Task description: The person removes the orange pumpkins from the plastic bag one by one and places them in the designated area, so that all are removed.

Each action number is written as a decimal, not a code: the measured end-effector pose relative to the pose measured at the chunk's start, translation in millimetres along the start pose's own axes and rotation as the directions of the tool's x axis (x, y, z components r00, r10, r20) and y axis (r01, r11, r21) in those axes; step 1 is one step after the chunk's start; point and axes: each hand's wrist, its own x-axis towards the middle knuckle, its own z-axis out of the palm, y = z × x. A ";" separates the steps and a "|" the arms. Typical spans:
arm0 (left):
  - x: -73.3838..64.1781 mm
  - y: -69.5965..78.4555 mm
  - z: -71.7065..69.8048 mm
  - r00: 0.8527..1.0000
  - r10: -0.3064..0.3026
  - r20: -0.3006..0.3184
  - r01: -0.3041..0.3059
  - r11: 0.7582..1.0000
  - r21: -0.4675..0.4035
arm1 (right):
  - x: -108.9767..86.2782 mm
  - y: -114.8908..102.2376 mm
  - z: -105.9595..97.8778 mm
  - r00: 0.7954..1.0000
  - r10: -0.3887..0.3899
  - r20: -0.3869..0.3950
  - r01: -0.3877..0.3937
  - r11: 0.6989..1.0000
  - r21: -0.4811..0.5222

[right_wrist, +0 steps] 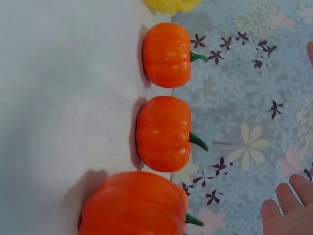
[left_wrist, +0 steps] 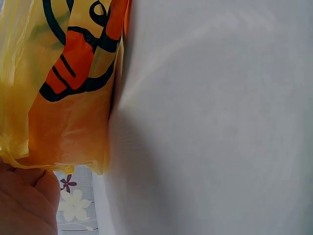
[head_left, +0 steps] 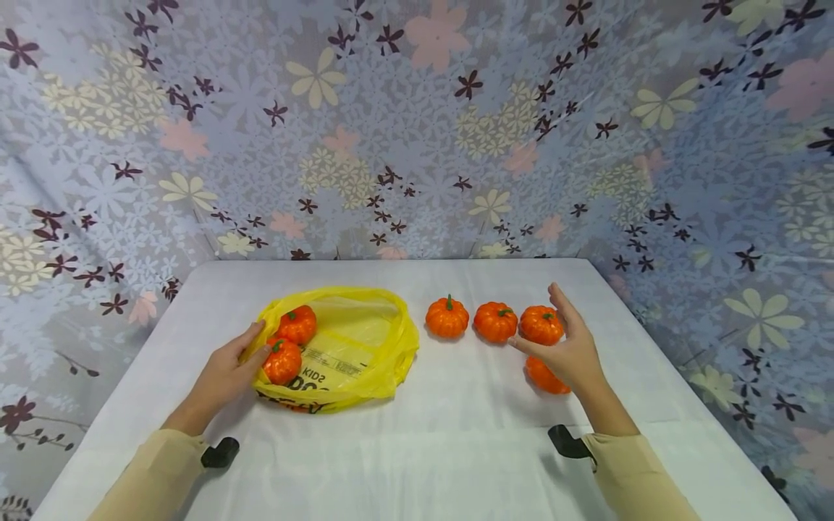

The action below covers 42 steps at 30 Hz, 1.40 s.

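Sleeves (head_left: pixel 156 470), two: beige, reaching in from your near side.
Mounts (head_left: pixel 221 453), two: black, one at each of your cuffs.
Cloth (head_left: pixel 404 463), one: white, covering the table before you; faint crosswise crease in the near part, soft shadows beside your forearms.
Left hand (head_left: pixel 224 373): yours, pinching the left rim of the bag (head_left: pixel 407 347) between thumb and fingers.
Right hand (head_left: pixel 575 358): yours, thumb and fingers spread wide, among the right-hand pumpkins; whether the thumb touches one, you cannot tell.
Near pumpkin (head_left: pixel 546 376), one: orange, partly hidden by your right hand.
Bag: thin yellow plastic, dark lettering, mouth open, lying on the left half of the cloth; two bagged pumpkins (head_left: pixel 283 364) inside, against its left side.
Row pumpkins (head_left: pixel 447 318), three: orange, green-stemmed, lined up right of the bag toward the table's far edge.
Sheet (head_left: pixel 417 145), one: grey-blue, printed with pink, cream and maroon flowers, rising behind the table and along both sides.
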 end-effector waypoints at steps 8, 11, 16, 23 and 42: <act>1.5 -0.5 2.1 1.000 0.016 -0.006 -0.016 1.000 -0.008 | 3.6 -9.8 19.2 0.996 -0.064 0.061 0.060 0.997 0.055; 2.0 -0.5 3.2 1.000 0.021 -0.003 -0.021 1.000 -0.015 | 4.6 -13.9 29.8 0.993 -0.071 0.095 0.062 0.994 0.094; 2.4 -1.0 4.7 0.999 0.045 -0.008 -0.045 0.999 -0.009 | 5.4 -22.3 48.0 0.987 -0.075 0.140 0.065 0.995 0.070; 2.5 1.1 1.4 0.999 0.046 -0.018 -0.046 0.999 0.006 | 12.8 -30.3 75.9 0.971 -0.132 0.198 0.116 0.989 0.090; -0.5 -1.6 -0.1 1.000 0.016 0.001 -0.016 1.000 -0.016 | 15.2 -55.3 147.0 0.934 -0.169 0.315 0.112 0.975 0.190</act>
